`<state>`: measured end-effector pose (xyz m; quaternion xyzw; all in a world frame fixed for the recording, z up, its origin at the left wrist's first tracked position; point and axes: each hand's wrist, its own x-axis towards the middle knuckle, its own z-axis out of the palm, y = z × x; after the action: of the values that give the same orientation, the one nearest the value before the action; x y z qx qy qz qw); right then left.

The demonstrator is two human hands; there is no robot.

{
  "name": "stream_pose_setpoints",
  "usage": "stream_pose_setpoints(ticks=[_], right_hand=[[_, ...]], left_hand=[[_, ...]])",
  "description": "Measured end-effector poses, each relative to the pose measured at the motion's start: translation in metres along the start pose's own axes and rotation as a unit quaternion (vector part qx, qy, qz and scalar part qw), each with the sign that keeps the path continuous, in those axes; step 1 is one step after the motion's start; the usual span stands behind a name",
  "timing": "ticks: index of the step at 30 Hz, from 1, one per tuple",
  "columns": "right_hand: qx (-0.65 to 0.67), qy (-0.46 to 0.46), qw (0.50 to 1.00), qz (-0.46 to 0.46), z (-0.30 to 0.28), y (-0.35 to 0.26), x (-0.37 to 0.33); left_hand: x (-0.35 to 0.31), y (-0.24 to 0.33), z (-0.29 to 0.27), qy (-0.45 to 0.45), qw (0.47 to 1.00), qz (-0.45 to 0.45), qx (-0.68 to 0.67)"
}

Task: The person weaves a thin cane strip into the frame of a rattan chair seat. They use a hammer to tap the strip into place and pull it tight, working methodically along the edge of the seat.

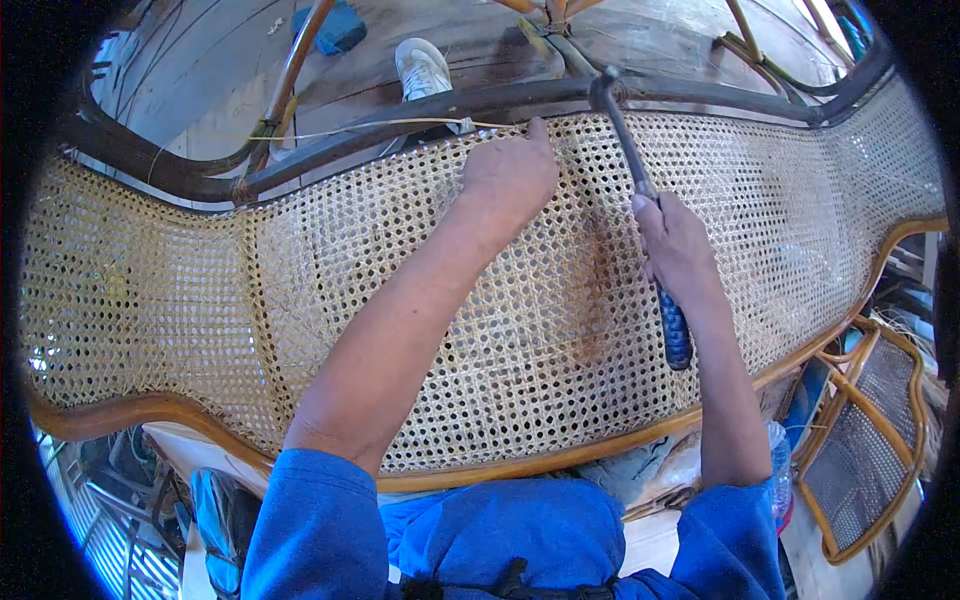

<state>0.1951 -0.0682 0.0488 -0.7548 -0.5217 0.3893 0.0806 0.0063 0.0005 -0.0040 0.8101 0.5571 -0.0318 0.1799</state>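
Observation:
A wide woven cane panel [520, 330], open-meshed and pale, spreads across the view beneath both forearms. My left hand [512, 172] is at its far edge, fingers curled and one digit pressed against the dark rail [440, 108]. From under those fingers a thin cane strip [390, 124] trails off leftward along the rail; its held end is hidden. My right hand [675, 240] grips a hammer [627, 150] with a dark blue handle. The hammer's head is over the rail, to the right of my left hand. A brown stain marks the mesh between the hands.
A honey-coloured rattan rim [480, 480] borders the panel's near side. Beyond the rail, rattan legs [300, 60] rise near a shoe [422, 68] and a blue object [335, 27] on the floor. Another caned frame [865, 450] and a clear plastic bottle [778, 450] are at lower right.

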Motion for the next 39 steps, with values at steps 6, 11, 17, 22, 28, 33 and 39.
stream_pose_setpoints(ticks=[6, 11, 17, 22, 28, 33, 39], right_hand=[[0.045, -0.07, 0.994, 0.064, -0.011, -0.014, -0.006], [-0.139, 0.025, 0.989, 0.046, -0.014, -0.009, -0.019], [-0.287, 0.146, 0.945, -0.06, -0.001, 0.027, -0.025], [-0.156, 0.216, 0.947, -0.181, -0.001, -0.002, -0.028], [-0.005, 0.101, 0.971, -0.215, 0.037, -0.068, -0.064], [0.059, 0.031, 0.973, -0.221, 0.07, -0.076, -0.065], [0.054, 0.052, 0.973, -0.219, 0.082, -0.097, -0.073]], left_hand=[[-0.001, -0.001, 0.001, 0.002, 0.999, -0.01, -0.032], [-0.037, -0.008, 0.013, 0.177, 0.957, -0.014, -0.228], [-0.112, -0.013, -0.011, -0.047, 0.466, -0.202, -0.86], [-0.117, -0.028, 0.016, -0.092, 0.193, -0.096, -0.972], [-0.111, -0.034, 0.029, -0.11, 0.073, -0.034, -0.991], [-0.108, -0.033, 0.032, -0.105, 0.032, -0.009, -0.994], [-0.107, -0.037, 0.033, -0.071, -0.022, 0.013, -0.997]])
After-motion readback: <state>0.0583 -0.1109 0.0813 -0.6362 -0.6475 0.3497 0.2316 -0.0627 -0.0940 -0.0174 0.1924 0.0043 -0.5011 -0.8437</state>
